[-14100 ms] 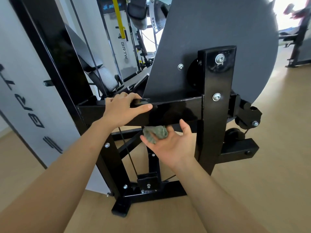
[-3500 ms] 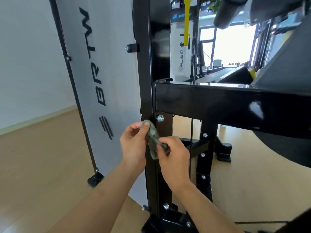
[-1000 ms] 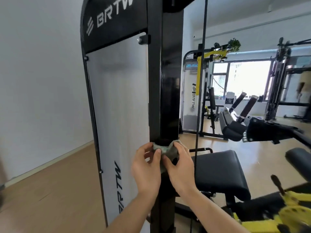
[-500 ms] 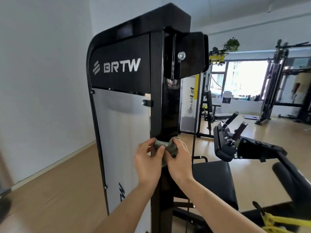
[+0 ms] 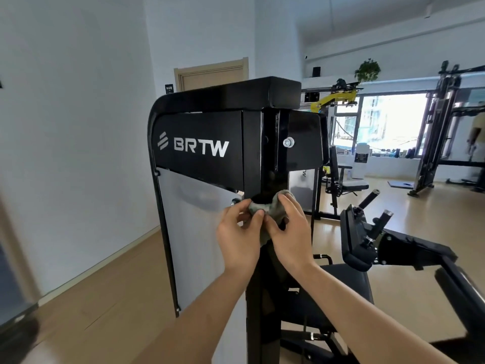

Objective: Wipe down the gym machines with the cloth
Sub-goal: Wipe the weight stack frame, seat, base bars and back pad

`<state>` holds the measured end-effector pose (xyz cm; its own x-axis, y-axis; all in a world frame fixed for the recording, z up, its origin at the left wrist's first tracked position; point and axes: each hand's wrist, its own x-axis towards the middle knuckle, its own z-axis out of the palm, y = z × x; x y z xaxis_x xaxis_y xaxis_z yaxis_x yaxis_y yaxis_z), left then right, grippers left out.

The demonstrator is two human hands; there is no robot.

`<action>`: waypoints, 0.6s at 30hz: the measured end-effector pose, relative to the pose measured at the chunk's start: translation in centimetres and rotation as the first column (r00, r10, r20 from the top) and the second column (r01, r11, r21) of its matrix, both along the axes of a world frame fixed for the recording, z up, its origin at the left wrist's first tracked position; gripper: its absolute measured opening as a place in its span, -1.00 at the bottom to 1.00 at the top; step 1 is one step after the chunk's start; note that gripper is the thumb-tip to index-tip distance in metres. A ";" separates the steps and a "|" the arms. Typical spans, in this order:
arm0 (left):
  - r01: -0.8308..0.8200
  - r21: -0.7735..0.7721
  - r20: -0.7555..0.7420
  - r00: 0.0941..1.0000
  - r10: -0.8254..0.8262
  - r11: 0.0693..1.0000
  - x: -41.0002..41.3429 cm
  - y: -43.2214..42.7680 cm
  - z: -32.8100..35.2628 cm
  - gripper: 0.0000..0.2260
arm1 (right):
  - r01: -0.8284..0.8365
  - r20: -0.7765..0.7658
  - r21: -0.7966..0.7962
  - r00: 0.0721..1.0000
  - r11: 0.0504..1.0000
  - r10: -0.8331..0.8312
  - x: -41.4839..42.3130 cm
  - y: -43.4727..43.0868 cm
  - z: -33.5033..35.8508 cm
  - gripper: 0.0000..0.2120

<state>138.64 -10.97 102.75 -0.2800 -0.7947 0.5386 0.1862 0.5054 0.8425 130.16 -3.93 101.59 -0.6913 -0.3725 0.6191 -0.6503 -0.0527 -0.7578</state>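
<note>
Two hands meet in the middle of the frame. The left hand (image 5: 237,236) and the right hand (image 5: 292,232) both pinch a small grey-green cloth (image 5: 266,207). Their fingers and thumbs are curled round it. The cloth is bunched up and pressed on the black post (image 5: 270,177) of the weight machine. It sits just under the black panel (image 5: 204,170) with the white letters BRTW. The bottom end of the cloth hangs down between the two hands.

A pale grey cover sheet (image 5: 191,248) runs down the machine, left of the hands. A shiny bolt (image 5: 288,142) sits on the black plate above the hands.

In the lower right is a black seat (image 5: 346,282). Above it, a padded arm holds two short handles (image 5: 368,198) that point up.

Far back in the upper right is a bright window (image 5: 393,124). A green plant (image 5: 367,70) sits on a high shelf above it, and a yellow machine arm (image 5: 336,97) is beside it. A brown door (image 5: 210,76) shows behind the top of the machine. The wooden floor (image 5: 105,298) fills the lower left, and a white wall (image 5: 65,127) is above it.
</note>
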 end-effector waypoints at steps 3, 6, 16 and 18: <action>-0.017 -0.036 -0.018 1.000 0.016 0.999 -0.1 0.1 2.1 -0.75 | 0.015 -0.060 0.013 0.998 1.000 -0.014 0.1 0.1 1.9 -0.44; -0.020 -0.065 -0.040 0.999 0.018 0.998 -0.1 0.1 3.9 -0.74 | 0.001 -0.118 0.017 0.993 1.000 0.001 0.3 0.3 3.4 -0.45; 0.033 -0.058 0.032 0.999 -0.031 0.998 0.4 -0.5 8.9 -0.96 | -0.048 -0.296 0.041 0.954 0.998 0.059 0.1 2.5 5.8 -0.84; 0.052 -0.112 0.051 0.998 -0.046 0.992 1.1 -0.7 9.5 -0.95 | -0.041 -0.293 0.041 0.955 0.998 0.051 0.4 3.1 6.5 -0.83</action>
<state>139.74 -11.64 112.22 -0.3451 -0.7143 0.6089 0.1734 0.5890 0.7893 130.55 -0.85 108.07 -0.4627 -0.4240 0.7785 -0.8418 -0.0651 -0.5358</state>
